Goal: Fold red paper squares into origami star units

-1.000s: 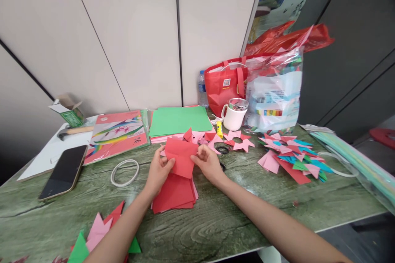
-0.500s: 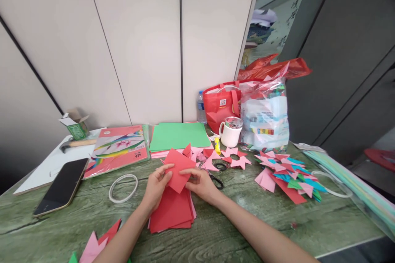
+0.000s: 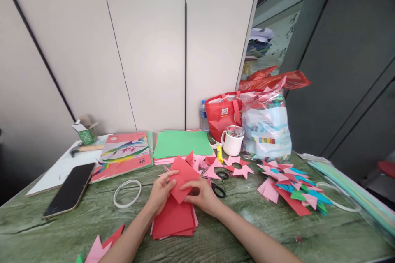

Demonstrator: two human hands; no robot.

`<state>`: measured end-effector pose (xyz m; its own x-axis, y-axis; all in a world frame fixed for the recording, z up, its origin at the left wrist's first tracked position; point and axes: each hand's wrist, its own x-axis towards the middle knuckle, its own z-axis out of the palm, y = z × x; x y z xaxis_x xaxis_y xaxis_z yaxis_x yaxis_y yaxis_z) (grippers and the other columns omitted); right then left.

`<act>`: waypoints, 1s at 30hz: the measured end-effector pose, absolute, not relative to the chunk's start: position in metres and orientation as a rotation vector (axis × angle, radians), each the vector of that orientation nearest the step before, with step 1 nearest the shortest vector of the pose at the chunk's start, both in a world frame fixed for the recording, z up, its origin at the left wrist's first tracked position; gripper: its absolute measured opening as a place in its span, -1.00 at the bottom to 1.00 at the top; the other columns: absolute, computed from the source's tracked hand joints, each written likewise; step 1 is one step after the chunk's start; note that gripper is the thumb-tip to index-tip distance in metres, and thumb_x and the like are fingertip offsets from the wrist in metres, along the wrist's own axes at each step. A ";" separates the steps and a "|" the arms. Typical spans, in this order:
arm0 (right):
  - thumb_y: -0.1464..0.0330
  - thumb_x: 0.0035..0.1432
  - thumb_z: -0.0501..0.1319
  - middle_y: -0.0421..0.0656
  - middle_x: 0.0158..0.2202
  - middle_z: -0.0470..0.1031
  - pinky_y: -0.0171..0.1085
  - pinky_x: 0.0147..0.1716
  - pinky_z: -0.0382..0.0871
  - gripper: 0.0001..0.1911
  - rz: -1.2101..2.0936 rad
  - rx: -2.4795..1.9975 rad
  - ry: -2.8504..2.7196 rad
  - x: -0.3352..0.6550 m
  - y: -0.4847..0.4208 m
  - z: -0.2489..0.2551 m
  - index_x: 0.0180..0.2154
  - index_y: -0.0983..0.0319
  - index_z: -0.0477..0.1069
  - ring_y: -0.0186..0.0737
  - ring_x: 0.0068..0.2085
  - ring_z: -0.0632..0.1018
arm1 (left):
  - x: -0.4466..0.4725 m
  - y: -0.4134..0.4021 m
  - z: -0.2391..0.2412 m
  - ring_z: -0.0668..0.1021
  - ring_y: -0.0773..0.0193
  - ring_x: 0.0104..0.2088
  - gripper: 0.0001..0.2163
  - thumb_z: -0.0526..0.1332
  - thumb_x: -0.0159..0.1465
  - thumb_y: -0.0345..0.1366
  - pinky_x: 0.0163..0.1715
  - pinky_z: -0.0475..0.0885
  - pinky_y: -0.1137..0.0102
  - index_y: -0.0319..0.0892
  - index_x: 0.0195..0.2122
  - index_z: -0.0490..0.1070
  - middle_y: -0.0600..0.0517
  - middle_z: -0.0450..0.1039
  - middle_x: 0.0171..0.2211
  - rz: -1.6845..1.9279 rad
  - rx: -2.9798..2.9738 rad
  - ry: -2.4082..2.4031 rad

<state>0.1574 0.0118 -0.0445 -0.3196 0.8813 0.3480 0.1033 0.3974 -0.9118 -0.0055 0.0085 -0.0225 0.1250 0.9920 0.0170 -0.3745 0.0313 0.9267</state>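
Observation:
A square of red paper [image 3: 184, 178] is held up between my two hands, turned so that a corner points down. My left hand [image 3: 163, 191] pinches its left edge between thumb and fingers. On the other side, my right hand [image 3: 200, 194] grips the lower right edge, with the thumb near the bottom corner. Directly beneath lies a stack of red and pink paper sheets [image 3: 173, 220] on the table. Black-handled scissors [image 3: 218, 190] rest just right of my right hand, their blades partly hidden. Folded pink and red paper pieces [image 3: 212, 168] lie behind the hands.
A heap of folded coloured paper [image 3: 293, 185] is on the right. Behind stand a white mug [image 3: 233, 141], a glue stick [image 3: 219, 154], a red bag [image 3: 222, 117] and green sheets [image 3: 182, 144]. Leftward lie a white ring [image 3: 127, 194], a phone [image 3: 70, 191] and a hammer [image 3: 88, 148].
My right hand has slid down along the paper's edge toward its lower corner. My left hand keeps its pinch. The whole view has shifted slightly, so things appear lower.

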 end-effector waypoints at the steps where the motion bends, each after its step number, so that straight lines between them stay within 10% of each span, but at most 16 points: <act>1: 0.34 -0.23 0.39 -0.12 -0.30 0.48 -0.20 -0.24 0.34 -0.76 1.012 -0.884 -1.715 0.157 0.012 -0.045 -0.38 0.15 0.55 -0.12 -0.23 0.46 | -0.006 0.008 -0.022 0.54 0.13 -0.26 -0.61 0.39 -0.08 -0.28 -0.28 0.41 0.34 -0.22 -0.19 0.47 -0.13 0.52 -0.24 1.261 0.965 0.826; 15: 0.22 -0.21 0.36 -0.22 -0.53 0.42 -0.31 -0.45 0.30 -0.75 1.053 -0.953 -1.340 0.160 0.021 -0.044 -0.53 0.24 0.41 -0.29 -0.48 0.40 | -0.005 0.008 -0.021 0.41 0.42 -0.54 -0.57 0.36 -0.02 -0.28 -0.54 0.29 0.55 -0.20 -0.09 0.43 0.05 0.44 -0.50 1.220 1.078 0.885; 21: 0.24 -0.21 0.36 -0.21 -0.49 0.39 -0.31 -0.41 0.33 -0.72 1.110 -0.945 -1.285 0.160 0.018 -0.042 -0.50 0.25 0.34 -0.28 -0.43 0.41 | -0.001 0.008 -0.021 0.49 0.24 -0.29 -0.44 0.39 -0.10 -0.37 -0.27 0.37 0.41 -0.18 -0.01 0.37 -0.01 0.48 -0.35 1.161 1.132 0.846; 30: 0.23 -0.16 0.33 -0.23 -0.46 0.35 -0.33 -0.42 0.33 -0.71 1.109 -0.948 -1.268 0.159 0.016 -0.043 -0.45 0.24 0.31 -0.31 -0.43 0.40 | 0.002 0.008 -0.022 0.47 0.29 -0.40 -0.46 0.40 -0.13 -0.32 -0.42 0.37 0.48 -0.19 -0.06 0.42 0.03 0.47 -0.42 1.194 1.232 1.041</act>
